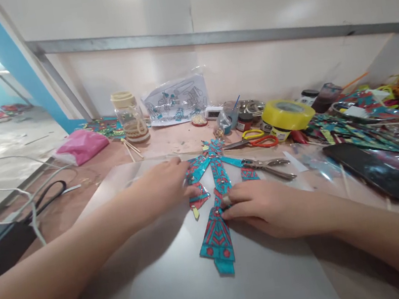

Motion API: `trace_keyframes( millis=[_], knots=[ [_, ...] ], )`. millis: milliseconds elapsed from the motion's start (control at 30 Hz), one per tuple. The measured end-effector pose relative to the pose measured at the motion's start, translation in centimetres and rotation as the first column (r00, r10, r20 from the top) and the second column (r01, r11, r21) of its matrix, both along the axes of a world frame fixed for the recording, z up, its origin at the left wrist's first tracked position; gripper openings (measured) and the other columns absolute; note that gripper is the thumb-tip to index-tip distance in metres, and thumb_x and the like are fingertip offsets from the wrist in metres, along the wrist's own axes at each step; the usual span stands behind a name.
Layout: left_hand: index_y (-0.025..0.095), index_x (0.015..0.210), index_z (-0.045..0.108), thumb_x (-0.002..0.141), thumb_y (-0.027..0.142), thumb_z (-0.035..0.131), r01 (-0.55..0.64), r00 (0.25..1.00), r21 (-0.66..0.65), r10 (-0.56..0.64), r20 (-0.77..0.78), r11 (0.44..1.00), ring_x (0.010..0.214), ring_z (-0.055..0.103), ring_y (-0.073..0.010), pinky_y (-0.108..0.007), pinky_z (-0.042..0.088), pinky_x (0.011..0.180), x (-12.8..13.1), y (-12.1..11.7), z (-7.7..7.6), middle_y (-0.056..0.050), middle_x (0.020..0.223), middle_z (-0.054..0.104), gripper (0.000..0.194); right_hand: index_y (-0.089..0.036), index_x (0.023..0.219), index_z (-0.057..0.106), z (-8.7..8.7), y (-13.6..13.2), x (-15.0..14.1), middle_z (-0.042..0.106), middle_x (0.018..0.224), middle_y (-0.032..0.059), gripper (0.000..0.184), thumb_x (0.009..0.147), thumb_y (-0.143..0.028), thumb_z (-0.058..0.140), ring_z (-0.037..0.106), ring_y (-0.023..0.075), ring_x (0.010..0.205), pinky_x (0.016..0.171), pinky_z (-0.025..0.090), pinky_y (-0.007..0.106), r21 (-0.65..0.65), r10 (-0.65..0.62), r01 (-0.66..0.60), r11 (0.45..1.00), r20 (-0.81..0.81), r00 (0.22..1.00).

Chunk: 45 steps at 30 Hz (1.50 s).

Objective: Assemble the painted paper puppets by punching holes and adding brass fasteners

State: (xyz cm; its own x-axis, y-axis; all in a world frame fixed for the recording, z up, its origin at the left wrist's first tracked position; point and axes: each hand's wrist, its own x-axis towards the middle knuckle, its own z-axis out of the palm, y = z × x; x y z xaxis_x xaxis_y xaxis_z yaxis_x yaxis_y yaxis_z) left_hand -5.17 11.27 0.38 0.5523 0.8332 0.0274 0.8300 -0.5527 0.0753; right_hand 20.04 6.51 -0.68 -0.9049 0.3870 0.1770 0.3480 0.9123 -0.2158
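A flat jointed shadow puppet [218, 236], painted teal and red with black lines, lies on a pale translucent sheet [167, 284]. Small round metal fasteners join its pieces. At its left arm piece, my left hand [157, 193] has its thumb and fingertips closed on the edge; part of the grip is hidden behind the hand. My right hand [264, 205] pinches the puppet's lower body beside a fastener, thumb and forefinger together. Metal pliers [273, 164] lie near the right arm piece, above my right hand.
Behind the puppet are scissors [264, 141], a tape roll [287, 114], paint jars [244, 122], and a bottle [132, 122]. A black phone [375, 170] and many painted pieces [334, 122] crowd the right. A pink bag [82, 146] and cables [33, 204] are left.
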Motion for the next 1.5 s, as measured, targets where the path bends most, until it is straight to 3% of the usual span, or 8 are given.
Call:
trace_keyframes(
  millis=[300,633,800,900,1033,1167,1300,1500],
  knots=[
    [0.015,0.133,0.054,0.090,0.032,0.055,-0.051,0.974,0.028,0.043,0.222,0.998,0.124,0.053,-0.0296,-0.042,0.040,0.108,0.5,3.9,-3.5,-0.015,0.130,0.059,0.046,-0.017,0.112,0.069,0.2,0.0,0.3,0.071,0.103,0.0065,0.026,0.100,-0.021,0.046,0.063,0.0180,0.094,0.081,0.046,0.029,-0.174,-0.085,0.084,0.981,0.005,0.996],
    [0.015,0.147,0.041,0.075,0.033,0.067,-0.123,0.945,-0.114,0.152,0.290,0.986,0.124,0.055,-0.0329,-0.040,0.044,0.101,-0.3,4.5,-3.0,-0.016,0.139,0.056,0.079,-0.017,0.109,0.069,0.3,-0.2,0.2,0.071,0.102,0.0060,0.025,0.098,-0.018,0.047,0.061,0.0170,0.092,0.080,0.046,0.028,-0.130,-0.050,0.048,0.990,-0.014,0.999],
    [0.020,0.101,0.068,0.079,0.045,0.061,-0.113,0.898,-0.200,0.186,0.398,0.973,0.080,0.067,-0.0249,-0.031,0.048,0.070,-0.9,4.9,-2.5,-0.004,0.090,0.073,0.034,-0.018,0.113,0.068,0.2,-0.3,0.2,0.071,0.103,0.0069,0.026,0.098,-0.019,0.048,0.063,0.0173,0.093,0.081,0.048,0.028,-0.149,-0.061,0.056,0.987,-0.033,0.998],
    [0.019,0.074,0.062,0.089,0.048,0.051,-0.098,0.813,-0.149,0.166,0.558,0.984,0.064,0.059,-0.0181,-0.028,0.043,0.060,-0.6,4.6,-2.3,-0.001,0.067,0.063,0.035,-0.019,0.115,0.068,1.6,0.0,0.9,0.072,0.106,0.0075,0.025,0.097,-0.022,0.050,0.066,0.0164,0.094,0.081,0.050,0.028,-0.176,-0.141,0.121,0.977,-0.100,0.985],
    [0.018,0.081,0.061,0.093,0.049,0.048,-0.051,0.614,-0.111,0.119,0.781,0.993,0.064,0.056,-0.0148,-0.025,0.042,0.057,1.0,2.6,-1.4,0.000,0.071,0.060,0.036,-0.022,0.107,0.071,4.7,1.5,3.2,0.074,0.106,0.0048,0.022,0.094,-0.030,0.054,0.068,0.0189,0.098,0.086,0.051,0.030,-0.130,-0.453,0.434,0.891,-0.250,0.856],
    [0.019,0.086,0.059,0.095,0.047,0.047,0.049,0.514,-0.231,0.173,0.840,0.972,0.063,0.055,-0.0136,-0.024,0.044,0.055,2.7,0.2,-1.3,0.000,0.074,0.060,0.031,-0.024,0.115,0.070,6.0,3.7,5.8,0.071,0.120,0.0050,0.033,0.089,-0.039,0.057,0.065,0.0260,0.109,0.091,0.052,0.038,-0.102,-0.654,0.654,0.750,0.038,0.756],
    [0.021,0.094,0.062,0.095,0.046,0.047,0.082,0.485,-0.302,0.226,0.845,0.950,0.064,0.056,-0.0138,-0.023,0.045,0.054,3.5,-0.5,-2.6,0.000,0.077,0.063,0.030,-0.020,0.131,0.060,4.8,5.3,7.0,0.062,0.134,0.0111,0.052,0.085,-0.043,0.061,0.060,0.0343,0.117,0.093,0.050,0.045,0.037,-0.701,0.736,0.676,0.340,0.627],
    [0.020,0.095,0.065,0.094,0.047,0.048,0.062,0.507,-0.284,0.214,0.835,0.957,0.066,0.055,-0.0141,-0.023,0.044,0.056,3.3,-0.1,-3.6,0.001,0.076,0.061,0.032,-0.020,0.124,0.063,3.8,5.8,6.8,0.067,0.123,0.0112,0.043,0.088,-0.042,0.057,0.063,0.0318,0.110,0.087,0.050,0.040,0.111,-0.712,0.730,0.675,0.357,0.604]
  ],
)
